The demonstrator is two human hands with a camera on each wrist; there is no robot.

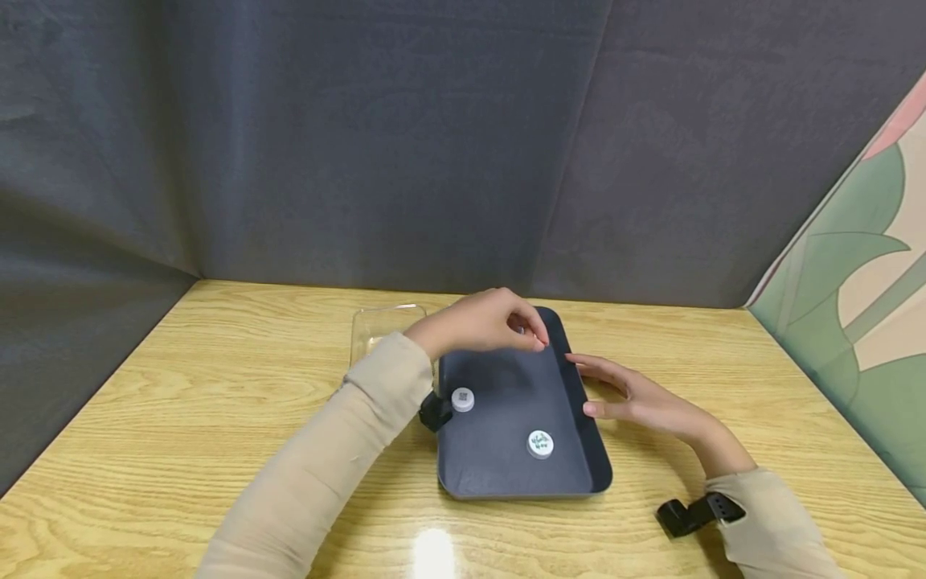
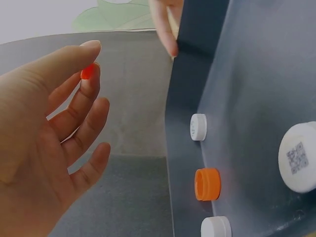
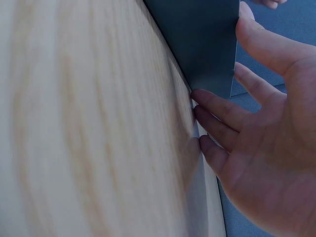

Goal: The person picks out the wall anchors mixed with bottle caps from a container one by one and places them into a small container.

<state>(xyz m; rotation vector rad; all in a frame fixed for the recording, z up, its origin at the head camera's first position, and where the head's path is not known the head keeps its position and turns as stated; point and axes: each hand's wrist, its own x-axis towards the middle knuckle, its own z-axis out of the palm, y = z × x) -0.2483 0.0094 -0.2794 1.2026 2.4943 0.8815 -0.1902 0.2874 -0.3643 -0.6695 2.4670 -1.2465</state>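
Observation:
Over the far part of a dark grey tray [image 1: 499,474], my left hand [image 1: 495,320] pinches a small red-orange piece [image 2: 87,72] between thumb and index finger. Most of that piece is hidden by the fingertips, and its kind cannot be told. My right hand [image 1: 644,402] is at the tray's right wall, its fingers spread and fingertips right at the side. In the tray lie a white cap with a square code [image 1: 463,399] and a white cap with green print [image 1: 540,444]. The left wrist view also shows an orange cap [image 2: 207,184] and a smaller-looking white cap [image 2: 198,127] by the wall.
A clear box [image 1: 365,330] stands left of the tray, partly behind my left forearm. The wooden table [image 1: 181,418] ends at a dark curtain [image 1: 376,161] at the back. A patterned panel [image 1: 861,281] rises along the right.

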